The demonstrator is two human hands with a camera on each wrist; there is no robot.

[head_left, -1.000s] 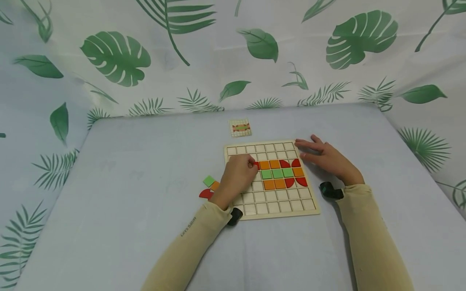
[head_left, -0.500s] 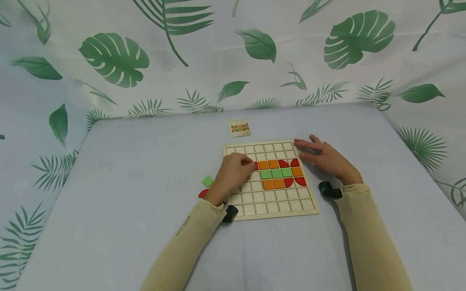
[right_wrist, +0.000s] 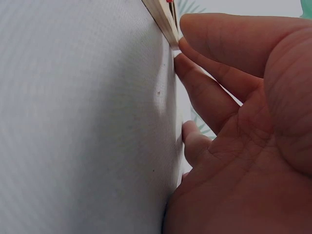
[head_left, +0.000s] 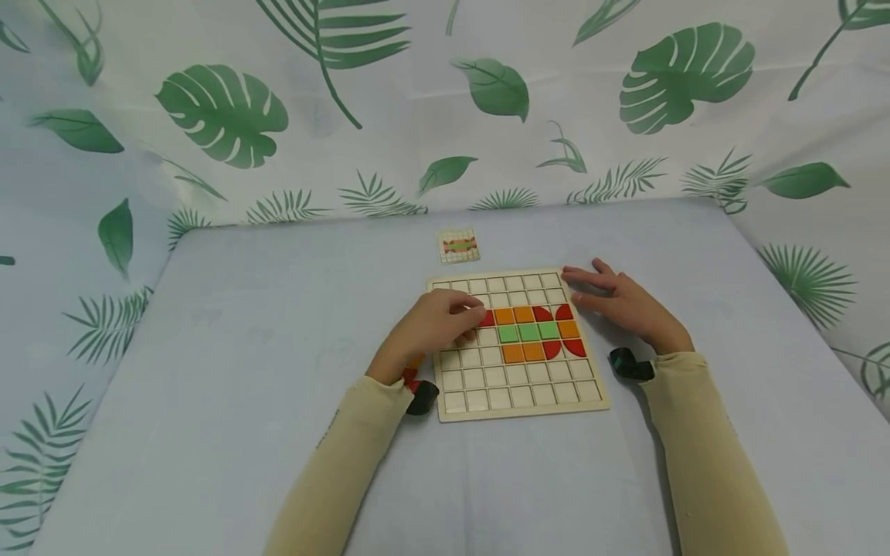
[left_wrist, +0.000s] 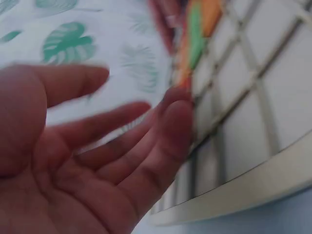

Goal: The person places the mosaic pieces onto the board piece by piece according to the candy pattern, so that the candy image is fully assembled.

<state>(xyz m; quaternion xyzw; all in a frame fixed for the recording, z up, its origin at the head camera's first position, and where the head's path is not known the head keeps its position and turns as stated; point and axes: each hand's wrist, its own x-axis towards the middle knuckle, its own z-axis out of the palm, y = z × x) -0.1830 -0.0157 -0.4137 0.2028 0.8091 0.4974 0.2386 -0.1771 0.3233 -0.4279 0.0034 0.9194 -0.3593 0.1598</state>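
Observation:
A wooden grid board (head_left: pixel 523 394) lies on the table, set with red, orange and green tiles. My left hand (head_left: pixel 433 326) is over its left part, fingertips at a red tile (head_left: pixel 488 318) on the left end of the top tile row. In the left wrist view the thumb stands apart from loosely straight fingers (left_wrist: pixel 161 151), with nothing between them. My right hand (head_left: pixel 629 307) rests at the board's upper right edge, its fingertips against the board's side (right_wrist: pixel 163 22). Green tiles (head_left: pixel 529 332) fill the middle row, with orange tiles (head_left: pixel 513 354) below.
A small pattern card (head_left: pixel 459 245) lies behind the board. Loose red and orange tiles (head_left: pixel 411 374) lie left of the board, mostly hidden by my left wrist. A leaf-printed cloth (head_left: pixel 389 154) hangs behind the table.
My left wrist has swung left and now covers the loose tiles. Its fingers have loosened and drawn slightly left at the red tile. The right hand has stayed put.

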